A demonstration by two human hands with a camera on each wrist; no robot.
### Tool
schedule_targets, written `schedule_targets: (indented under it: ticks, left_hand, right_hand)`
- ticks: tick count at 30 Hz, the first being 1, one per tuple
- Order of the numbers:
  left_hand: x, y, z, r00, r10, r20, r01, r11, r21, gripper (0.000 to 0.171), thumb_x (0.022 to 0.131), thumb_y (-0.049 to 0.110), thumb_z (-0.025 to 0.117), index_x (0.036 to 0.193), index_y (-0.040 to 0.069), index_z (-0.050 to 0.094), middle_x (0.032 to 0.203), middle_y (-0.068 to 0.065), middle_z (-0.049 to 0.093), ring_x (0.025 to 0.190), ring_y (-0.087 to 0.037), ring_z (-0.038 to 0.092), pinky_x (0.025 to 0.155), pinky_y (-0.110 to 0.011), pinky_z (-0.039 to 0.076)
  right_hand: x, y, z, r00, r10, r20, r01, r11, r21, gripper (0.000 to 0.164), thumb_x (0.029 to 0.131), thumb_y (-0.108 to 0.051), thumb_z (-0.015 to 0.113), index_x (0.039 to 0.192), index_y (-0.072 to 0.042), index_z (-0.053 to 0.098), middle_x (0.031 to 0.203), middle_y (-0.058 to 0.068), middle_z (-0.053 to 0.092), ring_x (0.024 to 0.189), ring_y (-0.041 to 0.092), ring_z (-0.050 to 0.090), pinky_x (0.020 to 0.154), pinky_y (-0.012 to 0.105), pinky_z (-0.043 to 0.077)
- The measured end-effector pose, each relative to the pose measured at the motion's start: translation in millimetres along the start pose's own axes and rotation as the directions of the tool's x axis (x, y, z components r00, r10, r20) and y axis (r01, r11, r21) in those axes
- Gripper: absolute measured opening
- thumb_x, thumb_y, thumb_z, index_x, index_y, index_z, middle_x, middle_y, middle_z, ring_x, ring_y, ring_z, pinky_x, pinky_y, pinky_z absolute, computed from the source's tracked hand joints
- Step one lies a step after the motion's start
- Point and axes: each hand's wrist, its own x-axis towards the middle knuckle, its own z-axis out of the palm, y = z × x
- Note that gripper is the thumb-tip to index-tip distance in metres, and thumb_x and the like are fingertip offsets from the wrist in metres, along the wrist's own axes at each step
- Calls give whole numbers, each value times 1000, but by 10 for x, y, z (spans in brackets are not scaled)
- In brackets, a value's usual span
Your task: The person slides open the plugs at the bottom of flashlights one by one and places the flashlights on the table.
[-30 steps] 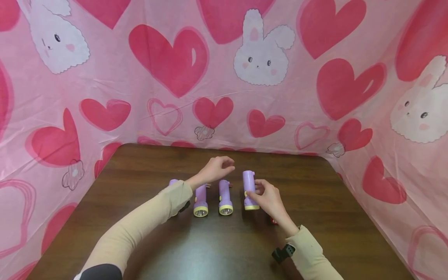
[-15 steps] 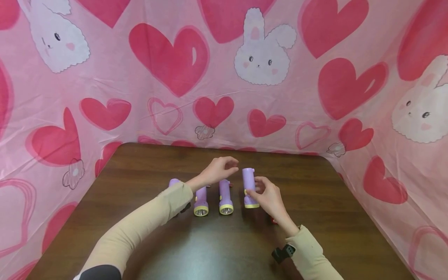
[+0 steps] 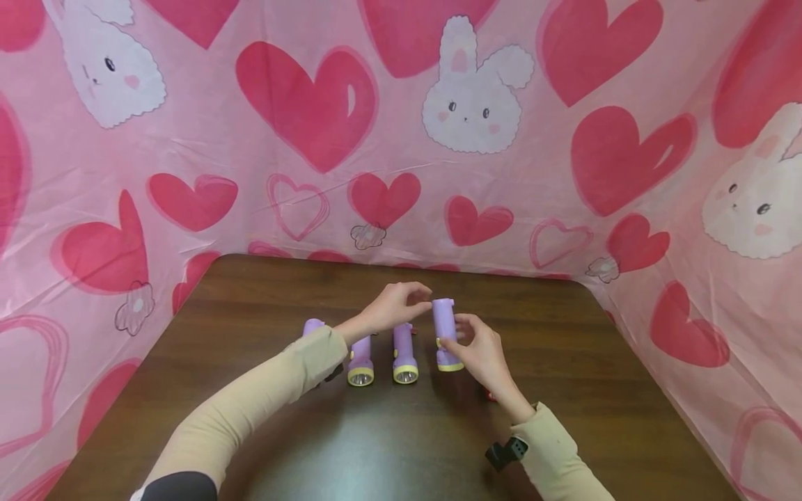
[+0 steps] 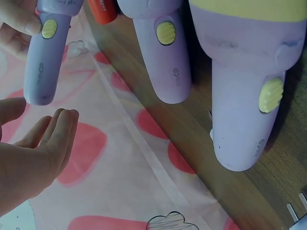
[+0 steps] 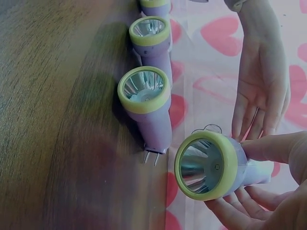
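My right hand [image 3: 481, 348] grips a purple flashlight [image 3: 445, 327] with a yellow rim, held above the table with its lens end toward me. In the right wrist view the thumb and fingers wrap round the body behind the lens head [image 5: 206, 165]. Near the flashlight's tail end is my left hand [image 3: 396, 305], fingers extended and holding nothing; the left wrist view has the tail just beyond the gap between thumb and fingers. To the left lie similar flashlights: one [image 3: 404, 351], another [image 3: 360, 362], and a third [image 3: 312, 325] mostly hidden by the left sleeve.
The flashlights lie in a row on the dark wooden table [image 3: 388, 445]. A small red object [image 3: 491, 395] is partly hidden by my right wrist. Metal prongs [image 5: 152, 157] stick out by one flashlight. A pink heart-and-rabbit cloth [image 3: 301, 139] surrounds the table.
My left hand has moved right, its fingertips now close to the tail of the held flashlight. The right hand has raised that flashlight slightly and shifted it a little left.
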Motion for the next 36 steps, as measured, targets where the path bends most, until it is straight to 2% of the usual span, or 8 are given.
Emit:
schedule_targets:
  ticks: [9, 17, 29, 36]
  left_hand:
    - [-10, 59, -5, 1000, 19, -14, -19, 1000, -14, 33, 95, 22, 66, 122, 4, 66, 116, -13, 73, 105, -22, 70, 93, -35, 56]
    - [-27, 36, 16, 999, 21, -31, -23, 998, -63, 28, 92, 21, 70, 116, 6, 71, 109, -10, 75, 98, -20, 72, 86, -31, 58]
    - [-39, 11, 62, 998, 26, -60, -33, 993, -117, 25, 90, 20, 72, 112, 7, 71, 106, -9, 75, 96, -20, 73, 81, -28, 60]
    - [-46, 31, 62, 997, 20, -75, -30, 990, -134, 23, 90, 19, 73, 110, 7, 72, 106, -9, 76, 96, -21, 73, 78, -26, 60]
  right_hand:
    - [13, -23, 25, 999, -41, -15, 41, 999, -4, 48, 77, -11, 84, 119, 1, 63, 106, 19, 74, 93, 32, 72, 83, 46, 58]
    - [15, -48, 34, 999, -37, -14, 37, 999, -16, 49, 76, -12, 85, 119, 1, 64, 105, 17, 74, 92, 30, 72, 81, 44, 58]
    - [20, -31, 28, 995, -99, -12, 99, 994, -49, 43, 77, -11, 84, 114, 3, 67, 104, 20, 72, 91, 30, 71, 81, 45, 59]
    - [9, -18, 25, 994, -109, -15, 109, 994, -26, 42, 78, -9, 83, 114, 2, 63, 102, 20, 73, 92, 31, 70, 81, 44, 59]
